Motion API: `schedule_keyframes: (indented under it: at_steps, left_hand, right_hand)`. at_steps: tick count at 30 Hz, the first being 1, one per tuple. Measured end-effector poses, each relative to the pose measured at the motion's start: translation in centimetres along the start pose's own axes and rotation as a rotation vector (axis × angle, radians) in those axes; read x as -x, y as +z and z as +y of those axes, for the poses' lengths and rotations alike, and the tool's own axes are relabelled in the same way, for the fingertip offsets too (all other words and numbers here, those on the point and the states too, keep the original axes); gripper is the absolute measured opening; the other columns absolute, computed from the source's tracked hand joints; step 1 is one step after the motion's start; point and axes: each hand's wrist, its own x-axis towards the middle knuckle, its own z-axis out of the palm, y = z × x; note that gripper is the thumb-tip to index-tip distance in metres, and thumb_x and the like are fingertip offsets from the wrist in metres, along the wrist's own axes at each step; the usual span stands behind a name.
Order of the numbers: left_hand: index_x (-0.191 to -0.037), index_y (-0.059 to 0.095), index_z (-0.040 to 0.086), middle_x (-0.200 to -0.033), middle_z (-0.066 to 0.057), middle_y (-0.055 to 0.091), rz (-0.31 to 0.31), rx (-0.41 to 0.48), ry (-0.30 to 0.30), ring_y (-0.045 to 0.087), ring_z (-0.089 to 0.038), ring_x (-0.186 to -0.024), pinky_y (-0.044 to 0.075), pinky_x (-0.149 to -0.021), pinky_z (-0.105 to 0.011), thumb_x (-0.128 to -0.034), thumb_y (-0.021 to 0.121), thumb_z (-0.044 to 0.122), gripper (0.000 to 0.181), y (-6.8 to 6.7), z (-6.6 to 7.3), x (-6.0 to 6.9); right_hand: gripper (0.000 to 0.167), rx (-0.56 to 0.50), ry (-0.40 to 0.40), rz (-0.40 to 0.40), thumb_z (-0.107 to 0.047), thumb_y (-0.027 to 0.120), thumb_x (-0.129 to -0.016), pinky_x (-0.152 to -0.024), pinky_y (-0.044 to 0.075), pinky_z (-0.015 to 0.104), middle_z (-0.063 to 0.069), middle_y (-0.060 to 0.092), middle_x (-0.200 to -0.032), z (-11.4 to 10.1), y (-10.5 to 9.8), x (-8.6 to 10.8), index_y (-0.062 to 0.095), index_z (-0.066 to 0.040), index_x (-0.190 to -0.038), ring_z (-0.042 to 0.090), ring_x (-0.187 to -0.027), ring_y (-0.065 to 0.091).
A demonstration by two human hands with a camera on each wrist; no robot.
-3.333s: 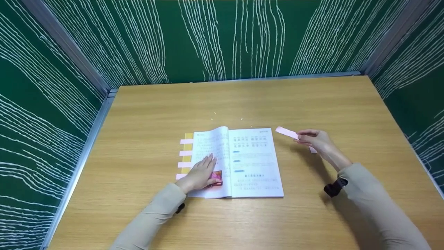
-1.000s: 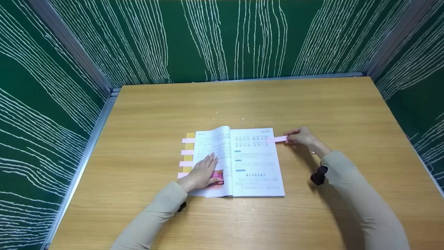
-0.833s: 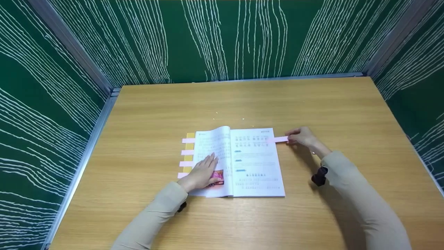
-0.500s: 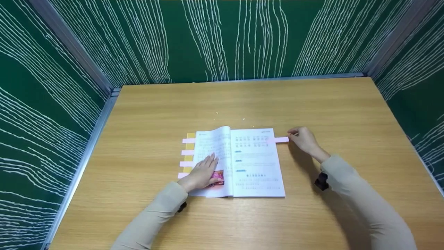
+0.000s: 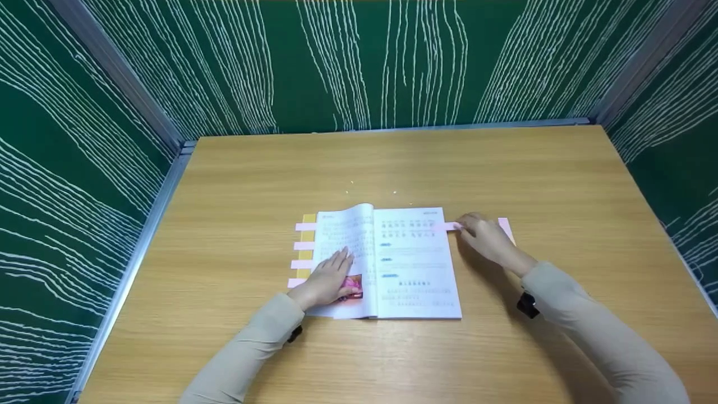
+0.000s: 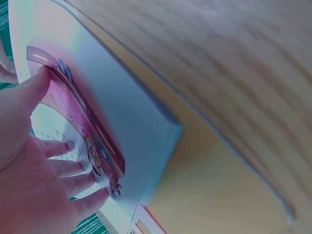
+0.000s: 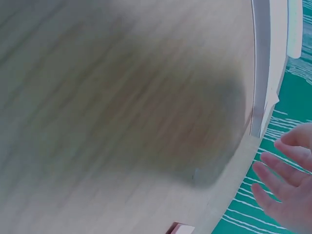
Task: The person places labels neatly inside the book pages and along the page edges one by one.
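Book: lies spread on the bench, book pages white and smooth, the left leaf bulging in a soft curve beside the spine.
Print: rows of what look like Chinese characters on both pages, with short blue headings down the right page; too small and soft to read.
Picture: a rectangular printed picture in pink and red on the lower left page, framed in dark red with small cartoon figures.
Left edge: a yellow sheet juts from underneath, crossed by four plain pink tabs, flat and oblong.
Left hand: left hand lies flat on the left page, fingers extended, thumb on the picture.
Right edge: a blank pink strip sticks out from the upper right page.
Right hand: right hand has its fingertips at the strip's outer end; whether it pinches or merely touches, I cannot tell from these angles.
Spare strip: a loose pink strip lies on the bench, partly behind the right hand.
Bench: pale wood-grain surface, a few tiny white specks beyond the book.
Surround: green panels with wavy white lines, grey posts at the corners.
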Motion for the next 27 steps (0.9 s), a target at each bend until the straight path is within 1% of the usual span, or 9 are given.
schedule_keyframes:
  at_steps: [2, 4, 7, 11, 16, 22, 27]
  left_hand:
    - [-0.138, 0.018, -0.005, -0.144, -0.023, 0.012, 0.004, 0.006, 0.004, 0.014, -0.036, -0.131, 0.018, -0.105, -0.046, -0.0868, 0.047, 0.045, 0.077, 0.0, 0.0, 0.0]
    - [-0.138, 0.019, -0.005, -0.144, -0.024, 0.013, 0.008, 0.012, 0.010, 0.014, -0.037, -0.131, 0.019, -0.105, -0.046, -0.0866, 0.047, 0.045, 0.077, -0.1, 0.0, 0.1]
    - [-0.137, 0.020, -0.005, -0.143, -0.025, 0.014, 0.015, 0.014, 0.019, 0.015, -0.038, -0.130, 0.020, -0.104, -0.047, -0.0866, 0.048, 0.044, 0.076, -0.2, 0.1, 0.1]
    - [-0.137, 0.020, -0.005, -0.143, -0.024, 0.014, 0.015, 0.008, 0.019, 0.016, -0.037, -0.131, 0.021, -0.104, -0.047, -0.0869, 0.048, 0.043, 0.075, -0.2, 0.1, 0.1]
    - [-0.137, 0.020, -0.005, -0.144, -0.023, 0.013, 0.003, 0.016, 0.014, 0.015, -0.036, -0.131, 0.020, -0.104, -0.046, -0.0870, 0.048, 0.043, 0.074, -0.2, 0.1, 0.1]
    - [-0.137, 0.020, -0.005, -0.144, -0.024, 0.013, 0.007, 0.016, 0.016, 0.014, -0.036, -0.131, 0.020, -0.105, -0.046, -0.0873, 0.047, 0.042, 0.074, -0.2, 0.2, 0.3]
    - [-0.138, 0.019, -0.004, -0.144, -0.022, 0.012, -0.006, 0.012, 0.001, 0.013, -0.035, -0.132, 0.019, -0.105, -0.045, -0.0878, 0.046, 0.043, 0.074, -0.2, 0.2, 0.2]
  right_hand:
    - [0.025, 0.018, -0.016, -0.008, -0.006, 0.055, -0.085, -0.081, 0.046, 0.046, 0.024, 0.057, -0.107, -0.1, 0.2, 0.1, 0.059, 0.007, -0.106, 0.038, -0.097, 0.055]
    - [0.028, 0.025, -0.027, -0.033, -0.008, 0.054, -0.086, -0.086, 0.042, 0.048, 0.025, 0.054, -0.113, -0.3, 0.4, 0.2, 0.057, 0.006, -0.111, 0.040, -0.104, 0.051]
    - [0.036, 0.052, -0.039, -0.088, -0.012, 0.053, -0.087, -0.093, 0.036, 0.050, 0.025, 0.049, -0.122, -0.6, 0.6, 0.5, 0.052, 0.005, -0.118, 0.040, -0.112, 0.045]
    - [0.045, 0.095, -0.060, -0.171, -0.018, 0.052, -0.088, -0.098, 0.028, 0.052, 0.022, 0.041, -0.131, -1.0, 0.7, 0.7, 0.044, 0.005, -0.126, 0.038, -0.119, 0.038]
    - [0.052, 0.129, -0.085, -0.264, -0.023, 0.051, -0.089, -0.101, 0.019, 0.055, 0.020, 0.033, -0.137, -1.3, 1.0, 0.8, 0.037, 0.004, -0.132, 0.035, -0.125, 0.031]
    - [0.057, 0.130, -0.072, -0.352, -0.030, 0.047, -0.091, -0.103, 0.015, 0.054, 0.017, 0.026, -0.142, -1.7, 1.2, 0.6, 0.031, 0.002, -0.135, 0.033, -0.128, 0.026]
    - [0.060, 0.117, -0.079, -0.370, -0.033, 0.047, -0.090, -0.103, 0.013, 0.055, 0.018, 0.026, -0.141, -2.0, 1.5, 0.4, 0.030, 0.004, -0.135, 0.033, -0.129, 0.025]
